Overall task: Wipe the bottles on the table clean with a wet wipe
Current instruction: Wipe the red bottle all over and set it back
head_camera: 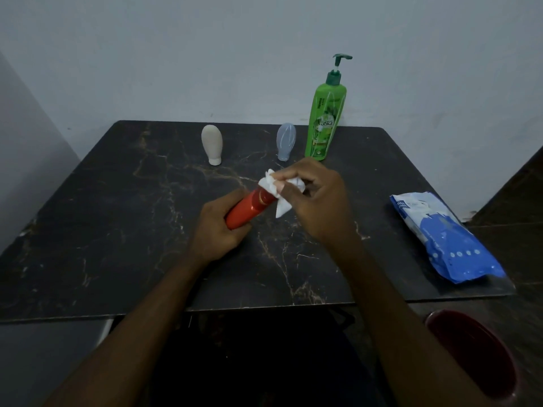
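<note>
The head view looks down on a black table [117, 230] with marble-like golden veins. It stands against a plain pale wall [205, 54].

Above the middle of the table, the left hand [217, 227] grips the red bottle [249, 210] at its lower end. The bottle is tilted. The right hand [317, 201] pinches a white wet wipe [276, 192] against the bottle's upper end.

At the far edge stand 3 bottles: a beige bottle [211, 145], a clear bottle [285, 142] and a tall green pump bottle [324, 118]. A blue wipes pack [443, 239] lies on the right side. A dark red bucket [476, 353] stands on the floor beside the table.
</note>
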`<action>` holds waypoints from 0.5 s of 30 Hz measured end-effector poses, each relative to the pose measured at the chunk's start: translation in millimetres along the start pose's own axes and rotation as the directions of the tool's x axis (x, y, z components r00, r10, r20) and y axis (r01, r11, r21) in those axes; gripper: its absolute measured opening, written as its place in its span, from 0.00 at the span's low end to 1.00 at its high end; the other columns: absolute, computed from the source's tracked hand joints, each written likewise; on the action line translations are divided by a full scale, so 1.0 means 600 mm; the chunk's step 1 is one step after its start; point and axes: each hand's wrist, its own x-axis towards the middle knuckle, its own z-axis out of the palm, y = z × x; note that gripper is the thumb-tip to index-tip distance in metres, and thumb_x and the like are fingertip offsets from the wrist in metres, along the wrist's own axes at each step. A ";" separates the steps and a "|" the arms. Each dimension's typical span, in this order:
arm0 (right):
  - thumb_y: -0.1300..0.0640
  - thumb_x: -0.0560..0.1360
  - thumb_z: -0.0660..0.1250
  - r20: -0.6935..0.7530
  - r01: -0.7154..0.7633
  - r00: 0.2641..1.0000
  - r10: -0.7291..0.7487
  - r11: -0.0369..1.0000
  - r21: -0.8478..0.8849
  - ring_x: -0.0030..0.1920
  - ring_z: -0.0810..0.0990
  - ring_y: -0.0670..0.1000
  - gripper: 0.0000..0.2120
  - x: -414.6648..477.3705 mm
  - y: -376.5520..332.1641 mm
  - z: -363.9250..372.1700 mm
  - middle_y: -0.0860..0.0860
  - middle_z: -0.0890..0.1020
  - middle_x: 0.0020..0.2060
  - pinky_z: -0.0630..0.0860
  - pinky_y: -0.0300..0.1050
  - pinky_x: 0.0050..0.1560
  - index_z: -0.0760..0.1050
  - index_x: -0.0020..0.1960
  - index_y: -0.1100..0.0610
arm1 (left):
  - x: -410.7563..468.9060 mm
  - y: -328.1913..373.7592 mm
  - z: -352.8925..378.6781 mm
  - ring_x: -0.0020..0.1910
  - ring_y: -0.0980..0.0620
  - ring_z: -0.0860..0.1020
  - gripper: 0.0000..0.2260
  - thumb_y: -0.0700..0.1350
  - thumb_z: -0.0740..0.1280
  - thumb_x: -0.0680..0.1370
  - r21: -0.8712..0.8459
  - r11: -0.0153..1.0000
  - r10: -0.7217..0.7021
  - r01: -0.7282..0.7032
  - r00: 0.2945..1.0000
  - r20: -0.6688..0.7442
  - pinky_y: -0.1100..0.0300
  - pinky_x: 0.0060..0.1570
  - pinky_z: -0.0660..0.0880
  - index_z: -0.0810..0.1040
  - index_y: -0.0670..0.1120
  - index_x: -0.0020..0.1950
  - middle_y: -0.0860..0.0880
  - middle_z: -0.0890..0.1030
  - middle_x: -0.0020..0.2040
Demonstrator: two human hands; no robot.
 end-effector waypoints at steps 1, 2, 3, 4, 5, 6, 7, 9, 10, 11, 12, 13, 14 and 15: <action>0.61 0.73 0.73 0.000 -0.014 1.000 0.014 1.000 -0.001 0.45 0.81 0.46 0.06 0.005 0.005 -0.004 0.48 0.82 0.44 0.78 0.41 0.45 0.84 0.50 0.57 | 0.000 0.000 0.000 0.42 0.58 0.79 0.21 0.47 0.71 0.70 0.005 1.000 -0.001 0.001 1.000 0.004 0.64 0.44 0.72 0.79 0.46 0.63 0.54 0.80 0.47; 0.61 0.73 0.73 0.011 -0.008 1.000 0.008 1.000 0.000 0.46 0.81 0.46 0.07 0.006 0.007 -0.006 0.48 0.82 0.44 0.78 0.41 0.46 0.84 0.51 0.56 | 0.000 0.000 0.001 0.43 0.58 0.79 0.21 0.48 0.71 0.70 0.001 1.000 -0.003 0.003 1.000 -0.001 0.65 0.45 0.72 0.79 0.47 0.63 0.54 0.80 0.47; 0.61 0.74 0.72 0.030 0.011 0.999 -0.011 1.000 0.003 0.46 0.80 0.46 0.07 0.003 0.007 -0.008 0.48 0.82 0.45 0.77 0.40 0.46 0.84 0.51 0.56 | 0.000 0.000 0.000 0.43 0.58 0.79 0.22 0.49 0.71 0.71 -0.011 1.000 -0.007 0.007 1.000 -0.011 0.66 0.45 0.72 0.78 0.47 0.64 0.54 0.80 0.47; 0.62 0.74 0.72 0.055 0.040 0.998 -0.040 0.999 0.008 0.47 0.80 0.46 0.07 -0.002 0.005 -0.008 0.49 0.82 0.45 0.77 0.39 0.47 0.84 0.52 0.56 | 0.000 -0.001 0.000 0.43 0.58 0.79 0.22 0.50 0.70 0.71 -0.023 1.000 -0.008 0.007 1.000 -0.020 0.67 0.45 0.72 0.78 0.47 0.64 0.54 0.81 0.47; 0.62 0.75 0.71 0.082 0.073 0.994 -0.074 0.997 0.010 0.47 0.79 0.47 0.08 -0.007 0.001 -0.007 0.50 0.81 0.45 0.76 0.38 0.47 0.84 0.53 0.55 | 0.001 -0.001 -0.001 0.43 0.58 0.80 0.23 0.51 0.69 0.71 -0.031 1.000 -0.006 0.005 1.000 -0.025 0.67 0.45 0.72 0.79 0.47 0.64 0.54 0.81 0.48; 0.62 0.75 0.71 0.110 0.106 0.988 -0.106 0.994 0.005 0.47 0.78 0.47 0.09 -0.011 -0.004 -0.004 0.50 0.80 0.45 0.75 0.38 0.47 0.83 0.54 0.54 | 0.002 -0.002 0.000 0.43 0.57 0.80 0.23 0.51 0.69 0.71 -0.030 1.000 -0.002 0.001 1.000 -0.025 0.66 0.45 0.73 0.79 0.46 0.65 0.54 0.82 0.49; 0.62 0.76 0.70 0.139 0.135 0.981 -0.132 0.991 -0.007 0.47 0.78 0.47 0.10 -0.010 -0.008 -0.002 0.50 0.80 0.46 0.74 0.39 0.47 0.83 0.56 0.53 | 0.002 -0.002 0.001 0.44 0.57 0.80 0.24 0.51 0.69 0.71 -0.027 1.000 0.007 -0.007 1.000 -0.026 0.65 0.46 0.73 0.79 0.46 0.66 0.53 0.83 0.50; 0.62 0.77 0.69 0.191 0.171 0.969 -0.160 0.984 -0.044 0.48 0.76 0.49 0.11 0.002 -0.011 -0.003 0.49 0.78 0.46 0.74 0.43 0.48 0.83 0.57 0.52 | 0.000 -0.002 0.002 0.45 0.56 0.81 0.26 0.50 0.69 0.70 -0.030 0.999 0.024 -0.025 0.999 -0.023 0.63 0.46 0.75 0.79 0.45 0.67 0.52 0.83 0.52; 0.61 0.77 0.69 0.211 0.173 0.965 -0.156 0.983 -0.064 0.49 0.75 0.50 0.11 0.010 -0.009 -0.005 0.48 0.78 0.45 0.74 0.44 0.49 0.83 0.57 0.51 | -0.001 -0.003 0.002 0.46 0.56 0.81 0.27 0.50 0.69 0.70 -0.028 0.999 0.027 -0.027 0.999 -0.022 0.61 0.47 0.75 0.79 0.45 0.68 0.50 0.84 0.54; 0.60 0.77 0.68 0.224 0.166 0.964 -0.144 0.983 -0.084 0.49 0.75 0.50 0.11 0.017 -0.005 -0.009 0.47 0.77 0.45 0.74 0.46 0.49 0.83 0.56 0.49 | -0.002 -0.004 0.002 0.47 0.55 0.81 0.27 0.51 0.69 0.70 -0.022 0.999 0.025 -0.025 1.000 -0.018 0.60 0.48 0.75 0.78 0.45 0.68 0.49 0.84 0.55; 0.59 0.77 0.68 0.222 0.154 0.966 -0.129 0.983 -0.100 0.50 0.74 0.51 0.11 0.022 0.001 -0.013 0.46 0.77 0.45 0.74 0.48 0.50 0.83 0.55 0.47 | -0.003 -0.005 0.001 0.46 0.55 0.81 0.28 0.52 0.69 0.70 -0.015 1.000 0.023 -0.023 1.000 -0.010 0.59 0.49 0.75 0.78 0.44 0.68 0.49 0.83 0.54; 0.58 0.77 0.68 0.206 0.138 0.972 -0.113 0.985 -0.107 0.50 0.74 0.51 0.11 0.023 0.008 -0.015 0.45 0.77 0.45 0.75 0.51 0.50 0.83 0.55 0.46 | -0.003 -0.008 0.001 0.46 0.54 0.80 0.27 0.53 0.69 0.69 -0.006 1.000 0.020 -0.020 1.000 0.003 0.59 0.48 0.75 0.78 0.44 0.67 0.49 0.83 0.53; 0.57 0.77 0.68 0.178 0.115 0.980 -0.095 0.987 -0.108 0.50 0.75 0.51 0.10 0.020 0.015 -0.017 0.45 0.78 0.45 0.76 0.54 0.50 0.82 0.54 0.45 | -0.003 -0.009 0.002 0.45 0.55 0.79 0.27 0.54 0.69 0.69 0.003 1.000 0.022 -0.022 1.000 0.014 0.58 0.48 0.74 0.79 0.44 0.67 0.50 0.82 0.53; 0.57 0.77 0.69 0.143 0.089 0.987 -0.074 0.991 -0.101 0.50 0.76 0.51 0.09 0.015 0.020 -0.017 0.46 0.79 0.45 0.76 0.56 0.49 0.82 0.54 0.46 | -0.003 -0.009 0.002 0.45 0.56 0.79 0.27 0.54 0.69 0.69 0.010 1.000 0.025 -0.025 0.999 0.020 0.59 0.48 0.73 0.79 0.44 0.66 0.50 0.82 0.53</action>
